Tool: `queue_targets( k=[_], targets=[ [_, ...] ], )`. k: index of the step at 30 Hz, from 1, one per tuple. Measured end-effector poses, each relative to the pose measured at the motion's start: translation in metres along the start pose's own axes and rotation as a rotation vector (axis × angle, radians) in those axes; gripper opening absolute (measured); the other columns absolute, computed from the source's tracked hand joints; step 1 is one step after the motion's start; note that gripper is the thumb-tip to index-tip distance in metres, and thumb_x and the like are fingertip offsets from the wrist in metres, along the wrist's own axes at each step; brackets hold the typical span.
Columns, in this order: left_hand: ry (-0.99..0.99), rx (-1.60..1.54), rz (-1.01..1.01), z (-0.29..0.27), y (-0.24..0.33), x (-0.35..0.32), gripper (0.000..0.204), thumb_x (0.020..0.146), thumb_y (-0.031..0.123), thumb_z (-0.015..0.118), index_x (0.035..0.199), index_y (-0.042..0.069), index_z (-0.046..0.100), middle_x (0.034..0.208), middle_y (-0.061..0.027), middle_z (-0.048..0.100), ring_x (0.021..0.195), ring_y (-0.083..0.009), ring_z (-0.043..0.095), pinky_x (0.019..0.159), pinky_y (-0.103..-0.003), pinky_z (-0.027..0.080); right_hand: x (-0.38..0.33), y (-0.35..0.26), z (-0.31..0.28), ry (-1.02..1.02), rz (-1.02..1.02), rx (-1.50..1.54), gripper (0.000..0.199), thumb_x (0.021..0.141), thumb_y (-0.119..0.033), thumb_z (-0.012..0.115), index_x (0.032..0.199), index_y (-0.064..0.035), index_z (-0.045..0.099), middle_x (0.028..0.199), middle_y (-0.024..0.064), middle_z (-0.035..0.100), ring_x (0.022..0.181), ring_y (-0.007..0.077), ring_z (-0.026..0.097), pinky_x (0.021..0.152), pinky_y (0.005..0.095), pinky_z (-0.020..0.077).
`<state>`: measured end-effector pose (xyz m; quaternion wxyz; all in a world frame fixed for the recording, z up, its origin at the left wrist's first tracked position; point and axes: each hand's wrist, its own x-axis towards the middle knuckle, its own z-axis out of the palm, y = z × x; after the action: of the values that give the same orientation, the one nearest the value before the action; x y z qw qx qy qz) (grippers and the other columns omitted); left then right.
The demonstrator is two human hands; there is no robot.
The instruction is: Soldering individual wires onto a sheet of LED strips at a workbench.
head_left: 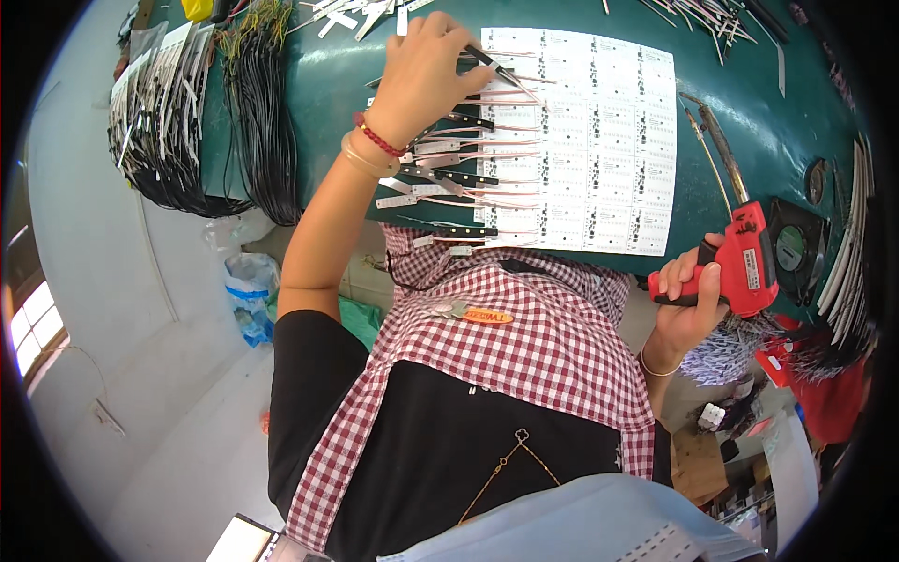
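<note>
My left hand (421,70) reaches out over the green table (749,122) and pinches a small black part with thin pink wires (501,72) at the top left corner of a white label sheet (599,140). Several more black parts with pink wires (468,150) lie in a row along the sheet's left edge. My right hand (688,300) grips a red soldering gun (749,262) at the table's near edge, its long metal tip (716,140) pointing away over the table.
Bundles of black and white wires (201,122) hang over the table's left end. White cable bundles (847,244) lie at the right. A round black fan (794,248) sits next to the gun. Plastic bags (248,290) lie on the floor.
</note>
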<state>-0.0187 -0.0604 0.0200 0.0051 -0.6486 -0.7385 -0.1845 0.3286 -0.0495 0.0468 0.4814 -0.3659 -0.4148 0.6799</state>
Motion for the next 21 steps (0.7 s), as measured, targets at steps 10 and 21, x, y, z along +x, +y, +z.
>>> queue_targets(
  k=[10, 21],
  targets=[
    [-0.177, -0.085, 0.4, 0.015, 0.025, 0.012, 0.009, 0.074, 0.01, 0.064, 0.082, 0.009, 0.059, 0.098, -0.0026, 0.056, 0.097, -0.0229, 0.05, 0.081, -0.036, 0.04, -0.008, 0.001, 0.003, -0.017, 0.012, -0.003, 0.032, 0.093, -0.02, 0.045, 0.116, 0.0031, 0.043, 0.07, 0.0056, 0.047, 0.048, 0.0085, 0.039, 0.048, 0.0248, 0.0375],
    [-0.246, -0.767, 0.042, -0.045, 0.102, -0.03, 0.005, 0.08, 0.008, 0.062, 0.081, 0.003, 0.061, 0.063, -0.0078, 0.06, 0.055, -0.0169, 0.06, 0.052, -0.026, 0.046, -0.019, 0.012, 0.038, -0.006, 0.071, -0.197, 0.043, 0.086, -0.001, 0.055, 0.124, -0.0009, 0.034, 0.09, 0.0093, 0.052, 0.074, 0.0154, 0.055, 0.071, 0.0296, 0.048]
  ],
)
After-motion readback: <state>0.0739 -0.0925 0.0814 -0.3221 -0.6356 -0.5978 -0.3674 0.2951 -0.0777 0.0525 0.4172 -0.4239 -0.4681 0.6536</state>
